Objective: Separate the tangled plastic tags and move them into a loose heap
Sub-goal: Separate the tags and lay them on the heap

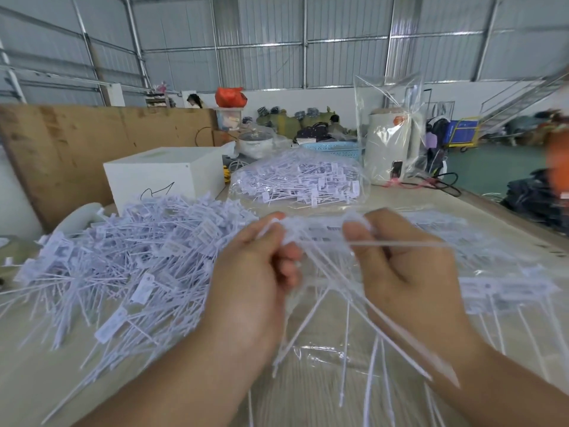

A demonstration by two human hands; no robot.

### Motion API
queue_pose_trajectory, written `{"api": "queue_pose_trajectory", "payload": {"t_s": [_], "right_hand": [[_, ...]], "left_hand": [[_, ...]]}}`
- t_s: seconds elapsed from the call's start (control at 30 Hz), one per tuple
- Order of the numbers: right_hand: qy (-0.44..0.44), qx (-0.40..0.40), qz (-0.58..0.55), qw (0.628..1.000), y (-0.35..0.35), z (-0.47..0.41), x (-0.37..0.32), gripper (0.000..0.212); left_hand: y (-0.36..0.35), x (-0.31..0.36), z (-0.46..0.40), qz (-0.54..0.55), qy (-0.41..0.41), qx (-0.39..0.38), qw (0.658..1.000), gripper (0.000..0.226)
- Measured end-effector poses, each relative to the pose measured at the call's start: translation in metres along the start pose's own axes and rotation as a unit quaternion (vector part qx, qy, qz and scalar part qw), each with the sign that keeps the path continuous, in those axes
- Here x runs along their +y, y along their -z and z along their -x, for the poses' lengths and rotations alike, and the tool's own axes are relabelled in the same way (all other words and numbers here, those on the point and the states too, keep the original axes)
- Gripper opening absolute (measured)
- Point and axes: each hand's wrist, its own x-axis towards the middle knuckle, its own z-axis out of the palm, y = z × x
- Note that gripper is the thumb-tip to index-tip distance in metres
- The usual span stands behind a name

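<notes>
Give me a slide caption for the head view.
Both hands pull apart a tangled tag bunch beside the loose heap.

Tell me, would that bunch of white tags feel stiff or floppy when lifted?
Probably springy: the bunch of tags held between both hands fans its thin tails out nearly straight. Likely light, and apt to snag, as the tails cross.

tag print (114, 326) too small to read; bunch (311, 234) between both hands motion-blurred; orange figure (558, 161) cut by right edge, blurred; forearms cut at bottom
</notes>
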Motion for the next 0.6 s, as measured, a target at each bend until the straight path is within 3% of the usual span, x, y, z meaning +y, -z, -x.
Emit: {"api": "queue_pose_trajectory", "payload": {"t_s": [0.07, 0.13, 0.23, 0.3, 0.33, 0.47, 0.6], "right_hand": [[-0.003, 0.026, -0.011, 1.000, 0.006, -0.003, 0.005, 0.040], [-0.020, -0.027, -0.047, 0.998, 0.009, -0.003, 0.010, 0.041], [-0.037, -0.173, -0.070, 0.982, 0.005, 0.000, 0.017, 0.023], [-0.031, -0.222, -0.055, 0.973, 0.003, 0.001, 0.023, 0.029], [-0.029, -0.235, -0.052, 0.970, 0.003, 0.001, 0.025, 0.034], [-0.025, -0.298, -0.060, 0.952, 0.003, 0.003, 0.033, 0.044], [-0.006, -0.324, -0.035, 0.945, 0.001, 0.004, 0.032, 0.044]], "left_hand": [[0.017, 0.013, -0.018, 0.000, 0.016, 0.044, 0.999, 0.016], [0.029, 0.021, -0.030, -0.043, 0.026, 0.036, 0.998, 0.015], [0.028, 0.016, -0.025, -0.205, 0.010, -0.118, 0.972, 0.022], [0.021, 0.009, -0.014, -0.276, 0.010, -0.237, 0.931, 0.016], [0.019, 0.007, -0.010, -0.288, 0.007, -0.254, 0.923, 0.017], [0.016, 0.007, -0.002, -0.313, -0.008, -0.246, 0.917, 0.014], [0.016, 0.006, 0.000, -0.332, 0.000, -0.250, 0.909, 0.027]]}}
